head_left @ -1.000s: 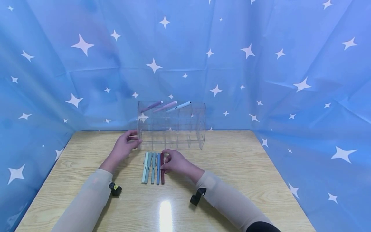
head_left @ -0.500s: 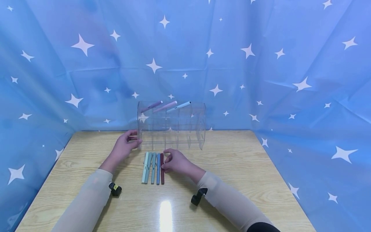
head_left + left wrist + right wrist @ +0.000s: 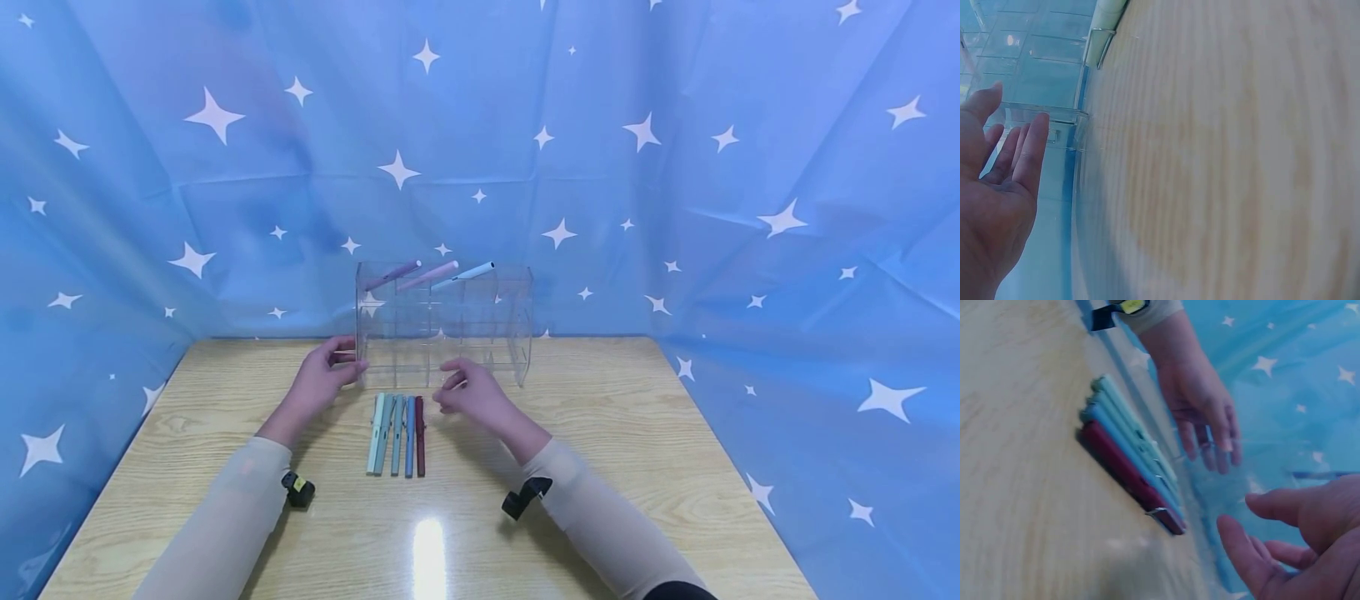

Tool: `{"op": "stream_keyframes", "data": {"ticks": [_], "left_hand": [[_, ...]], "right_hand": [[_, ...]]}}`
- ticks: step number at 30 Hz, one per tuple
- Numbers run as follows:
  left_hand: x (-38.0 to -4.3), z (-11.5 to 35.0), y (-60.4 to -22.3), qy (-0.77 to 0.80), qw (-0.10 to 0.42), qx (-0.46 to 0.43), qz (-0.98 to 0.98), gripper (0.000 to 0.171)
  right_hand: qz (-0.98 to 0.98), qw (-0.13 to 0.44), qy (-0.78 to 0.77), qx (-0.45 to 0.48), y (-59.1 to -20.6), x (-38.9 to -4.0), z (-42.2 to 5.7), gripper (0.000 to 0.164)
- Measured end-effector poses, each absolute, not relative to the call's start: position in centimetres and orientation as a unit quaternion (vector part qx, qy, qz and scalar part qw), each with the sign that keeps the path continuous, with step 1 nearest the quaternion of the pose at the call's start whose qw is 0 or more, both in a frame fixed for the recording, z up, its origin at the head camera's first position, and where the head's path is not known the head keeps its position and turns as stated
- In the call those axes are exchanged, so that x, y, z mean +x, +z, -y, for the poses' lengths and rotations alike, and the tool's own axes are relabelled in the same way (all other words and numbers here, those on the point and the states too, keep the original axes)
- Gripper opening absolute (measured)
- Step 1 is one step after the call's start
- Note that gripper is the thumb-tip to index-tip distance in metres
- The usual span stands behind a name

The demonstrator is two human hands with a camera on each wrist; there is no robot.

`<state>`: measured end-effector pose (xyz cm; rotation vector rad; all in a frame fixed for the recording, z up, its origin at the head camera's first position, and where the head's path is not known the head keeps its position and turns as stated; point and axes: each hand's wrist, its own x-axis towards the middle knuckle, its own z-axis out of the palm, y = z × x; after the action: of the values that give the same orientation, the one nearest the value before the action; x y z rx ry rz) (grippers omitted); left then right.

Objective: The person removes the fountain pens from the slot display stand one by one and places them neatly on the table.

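Observation:
A clear acrylic organizer with several compartments stands at the back of the table. My left hand is at its left end, fingers fairly straight and thumb near the front corner; the left wrist view shows the fingers by the clear wall. In front lies a row of capped pens: a mint pen, two teal ones, a blue pen and a dark red pen at the right end. My right hand hovers right of the dark red pen, holding nothing, thumb and fingertips apart.
Across the organizer's top row lean a dark purple pen, a lilac pen and a light blue pen. A blue star-patterned curtain hangs behind and beside the wooden table.
My right hand has let go of the dark red pen and moved up and right, towards the organizer's front. The left hand and the pens have stayed put.

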<state>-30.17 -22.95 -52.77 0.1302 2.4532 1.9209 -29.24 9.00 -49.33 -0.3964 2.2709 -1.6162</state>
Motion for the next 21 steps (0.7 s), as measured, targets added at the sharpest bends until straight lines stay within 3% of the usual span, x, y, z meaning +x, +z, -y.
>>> {"op": "stream_keyframes", "data": {"ticks": [21], "left_hand": [[-30.2, 23.0, -52.9, 0.612, 0.008, 0.044, -0.790, 0.060]], "right_hand": [[-0.777, 0.011, -0.618, -0.120, -43.7, -32.4, -11.4, 0.045]]}}
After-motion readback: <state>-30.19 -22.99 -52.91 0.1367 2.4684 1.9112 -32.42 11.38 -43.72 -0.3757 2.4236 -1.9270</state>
